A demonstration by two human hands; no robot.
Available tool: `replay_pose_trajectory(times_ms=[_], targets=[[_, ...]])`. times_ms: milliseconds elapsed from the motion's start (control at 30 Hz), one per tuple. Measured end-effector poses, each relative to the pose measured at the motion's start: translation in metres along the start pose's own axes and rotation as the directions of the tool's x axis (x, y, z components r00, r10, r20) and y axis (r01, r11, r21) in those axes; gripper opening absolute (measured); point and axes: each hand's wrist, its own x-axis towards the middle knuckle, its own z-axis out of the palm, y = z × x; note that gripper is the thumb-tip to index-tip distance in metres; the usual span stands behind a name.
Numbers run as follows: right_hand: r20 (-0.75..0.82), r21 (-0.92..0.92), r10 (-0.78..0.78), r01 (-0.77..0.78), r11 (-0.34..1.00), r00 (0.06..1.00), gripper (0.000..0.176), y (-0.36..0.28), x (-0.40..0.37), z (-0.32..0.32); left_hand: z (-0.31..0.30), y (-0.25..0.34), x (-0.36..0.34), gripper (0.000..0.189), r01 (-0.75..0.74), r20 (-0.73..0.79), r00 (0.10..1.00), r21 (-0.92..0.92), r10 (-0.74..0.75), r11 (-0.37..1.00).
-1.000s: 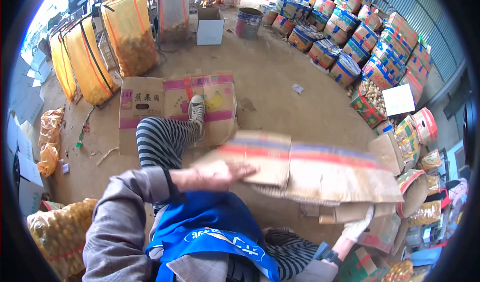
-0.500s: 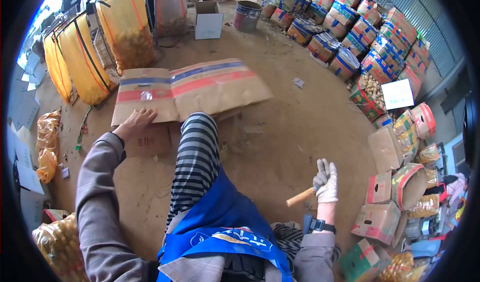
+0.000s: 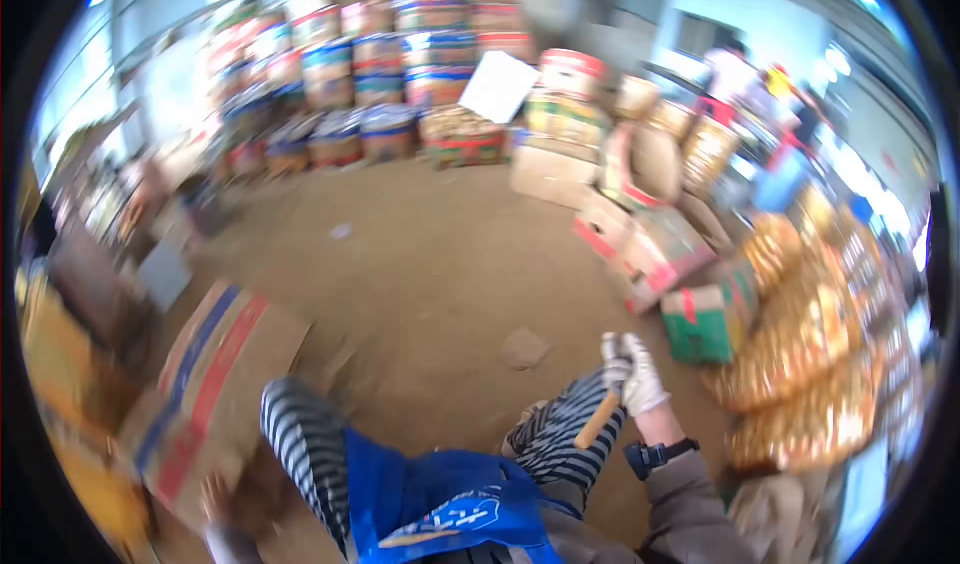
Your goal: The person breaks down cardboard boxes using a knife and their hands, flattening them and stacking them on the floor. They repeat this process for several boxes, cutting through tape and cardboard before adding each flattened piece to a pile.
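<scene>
- The right hand (image 3: 632, 372), in a white glove, sits at near right, above the right knee; its fingers are clamped round the top of a wooden handle (image 3: 598, 420).
- The handle slants down and to the left from the fist, across the striped right leg (image 3: 555, 442). Its lower end is hidden against the leg, so I cannot tell what tool it belongs to.
- A dark watch (image 3: 655, 454) is on the right wrist, just below the glove.
- The left hand (image 3: 213, 509) is only a blur at the near-left edge, at the near end of a flattened carton (image 3: 205, 389). I cannot tell whether its fingers are apart or together, or whether they touch the carton.
- The carton lies flat on the dirt floor (image 3: 430, 254) at left, with 1 red and 1 blue stripe along it; the striped left leg (image 3: 300, 444) is just beside it.
- A blue apron (image 3: 430, 499) hangs between the 2 legs.
- A small cardboard scrap (image 3: 524, 347) lies on the floor just left of the right hand.
- A green box (image 3: 700, 324) stands near the right hand, with yellow sacks (image 3: 800, 364) to its right.
- Stacked boxes (image 3: 400, 64) line the far side, with a white sheet (image 3: 498, 86) propped against them.
</scene>
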Motion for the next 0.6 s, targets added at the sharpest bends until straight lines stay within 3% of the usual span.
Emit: replay_pose_trajectory(times_ms=[33,100,167,200,233,333,400,433,500,567,600], targets=[[0.02,0.028,0.097,-0.098,0.995,0.995,0.029,0.011,-0.006,-0.004,0.002,0.003,0.006,0.054,0.063,0.1,0.993,-0.067,-0.056,0.996],[0.054,-0.036,0.239,-0.237,0.971,0.97,0.028,0.056,-0.023,-0.005,0.014,0.008,0.007,0.1,-0.025,0.425,0.899,0.283,-0.102,0.959],[0.038,-0.166,0.349,-0.338,0.926,0.937,0.028,0.113,-0.047,0.017,-0.071,0.058,-0.019,0.111,-0.023,0.494,0.855,0.336,-0.156,0.942],[-0.059,-0.3,0.45,-0.445,0.844,0.891,0.028,0.126,-0.067,0.041,-0.115,0.084,-0.033,0.117,-0.025,0.527,0.83,0.362,-0.183,0.932],[-0.172,-0.404,0.532,-0.551,0.73,0.829,0.028,0.138,-0.077,0.063,-0.128,0.088,-0.034,0.109,-0.023,0.505,0.852,0.297,-0.137,0.954],[-0.103,-0.241,0.767,-0.764,0.599,0.634,0.032,0.179,-0.085,0.062,-0.157,0.096,-0.037,0.091,-0.037,0.438,0.898,0.143,-0.03,0.989],[-0.087,-0.229,0.881,-0.87,0.437,0.466,0.033,0.172,-0.069,0.057,-0.133,0.091,-0.028,0.083,-0.027,0.406,0.914,0.106,-0.018,0.994],[-0.122,-0.426,0.845,-0.796,0.429,0.521,0.032,0.165,-0.057,0.061,-0.121,0.087,-0.024,0.079,-0.022,0.395,0.919,0.089,-0.015,0.996],[-0.101,-0.499,0.721,-0.662,0.56,0.686,0.027,0.155,-0.039,0.073,-0.095,0.073,-0.008,0.072,0.005,0.38,0.925,0.068,-0.031,0.998],[-0.149,-0.5,0.63,-0.608,0.617,0.762,0.024,0.147,-0.015,0.08,-0.064,0.051,0.013,0.064,0.03,0.378,0.925,0.044,-0.044,0.999],[-0.183,-0.455,0.629,-0.633,0.627,0.755,0.025,0.143,-0.001,0.083,-0.045,0.035,0.025,0.061,0.025,0.368,0.929,0.027,-0.034,0.999]])
